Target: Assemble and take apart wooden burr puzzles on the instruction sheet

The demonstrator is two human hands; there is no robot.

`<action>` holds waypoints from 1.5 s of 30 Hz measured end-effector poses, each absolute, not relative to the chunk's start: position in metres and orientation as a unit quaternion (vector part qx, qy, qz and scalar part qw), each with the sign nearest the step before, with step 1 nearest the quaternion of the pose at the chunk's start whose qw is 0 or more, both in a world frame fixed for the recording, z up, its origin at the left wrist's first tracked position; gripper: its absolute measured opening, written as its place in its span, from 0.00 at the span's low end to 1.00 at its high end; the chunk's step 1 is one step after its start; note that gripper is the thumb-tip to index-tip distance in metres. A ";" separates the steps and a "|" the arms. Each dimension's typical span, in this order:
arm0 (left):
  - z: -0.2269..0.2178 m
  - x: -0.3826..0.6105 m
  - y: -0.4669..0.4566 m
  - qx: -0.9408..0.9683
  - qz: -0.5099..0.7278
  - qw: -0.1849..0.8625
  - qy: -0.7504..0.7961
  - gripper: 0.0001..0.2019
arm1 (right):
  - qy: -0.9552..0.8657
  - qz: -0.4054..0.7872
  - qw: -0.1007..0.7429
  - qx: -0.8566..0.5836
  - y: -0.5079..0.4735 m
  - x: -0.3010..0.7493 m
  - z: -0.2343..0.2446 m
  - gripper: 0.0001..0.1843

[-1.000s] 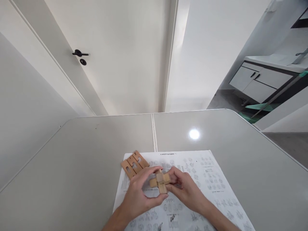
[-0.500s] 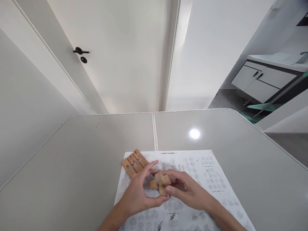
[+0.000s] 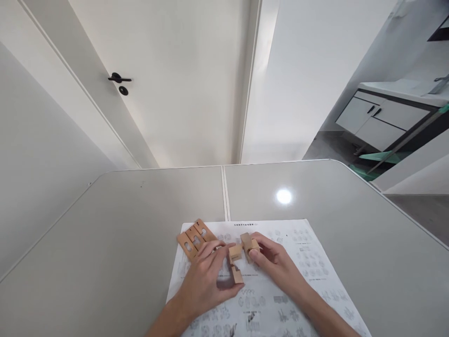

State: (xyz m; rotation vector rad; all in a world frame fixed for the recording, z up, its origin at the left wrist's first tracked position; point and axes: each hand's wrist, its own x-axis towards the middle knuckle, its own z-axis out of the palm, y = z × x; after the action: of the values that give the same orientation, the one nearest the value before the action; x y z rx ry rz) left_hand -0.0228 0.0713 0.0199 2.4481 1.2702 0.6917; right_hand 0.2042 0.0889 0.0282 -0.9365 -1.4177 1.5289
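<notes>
- We judge the step in hand to be handling wooden pieces as two groups; joining or parting, we cannot tell.
- The next move seems to call for steady fingers and care over the notches' angle.
- Our left hand [image 3: 203, 276] grips the notched wood [image 3: 238, 276] between fingertips and thumb.
- Our right hand [image 3: 275, 262] pinches the other blocks [image 3: 247, 242] just beside it, above the printed sheet [image 3: 308, 299].

the printed heading [image 3: 246, 224] on the white sheet [image 3: 263, 285] is too small to read
</notes>
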 end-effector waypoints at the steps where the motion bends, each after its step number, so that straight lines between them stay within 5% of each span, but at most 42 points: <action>1: 0.019 -0.023 0.072 0.851 0.235 0.136 0.449 0.37 | -0.551 0.613 0.414 -0.386 0.089 0.205 0.028 0.15; 11: 0.025 -0.027 0.075 0.815 0.254 0.114 0.509 0.37 | -0.536 0.621 0.399 -0.410 0.090 0.205 0.028 0.19; 16: 0.033 -0.024 0.074 0.820 0.303 0.163 0.457 0.11 | -0.561 0.619 0.405 -0.372 0.088 0.200 0.025 0.17; 19: 0.036 -0.020 0.073 0.811 0.315 0.205 0.449 0.05 | -0.568 0.627 0.395 -0.358 0.086 0.198 0.023 0.15; 29: 0.037 -0.017 0.072 0.766 0.349 0.298 0.450 0.06 | -0.511 0.696 0.358 -0.355 0.082 0.201 0.025 0.18; 35: 0.043 -0.018 0.072 0.759 0.346 0.348 0.428 0.11 | -0.457 0.794 0.332 -0.227 0.083 0.204 0.027 0.22; 45: 0.046 -0.020 0.074 0.774 0.369 0.307 0.413 0.12 | -0.488 0.803 0.300 -0.163 0.082 0.207 0.042 0.29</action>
State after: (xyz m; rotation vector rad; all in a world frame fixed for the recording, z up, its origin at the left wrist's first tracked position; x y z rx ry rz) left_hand -0.0197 0.0743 0.0458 2.0465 1.0914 0.9771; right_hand 0.2074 0.0817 0.0416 -0.4314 -1.2961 2.1322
